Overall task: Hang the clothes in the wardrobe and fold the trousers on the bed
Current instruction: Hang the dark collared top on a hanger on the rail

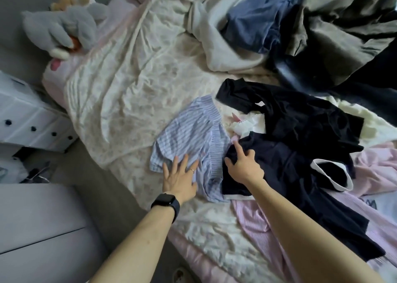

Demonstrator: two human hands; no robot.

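A blue-and-white striped garment (193, 136) lies crumpled near the bed's front edge. My left hand (179, 175), with a black watch on the wrist, rests flat on its lower part, fingers spread. To its right lies a dark navy garment with white trim (285, 171). My right hand (243, 164) pinches that garment's left edge between thumb and fingers. A black garment (290, 115) lies just behind it. Pink striped cloth (255, 222) lies under my right forearm.
The bed (137, 85) is covered by a cream sheet. Blue, olive and dark clothes (311, 25) are heaped at the back right. Plush toys (62, 25) sit at the back left. A white drawer unit (28, 119) stands left of the bed, above grey floor.
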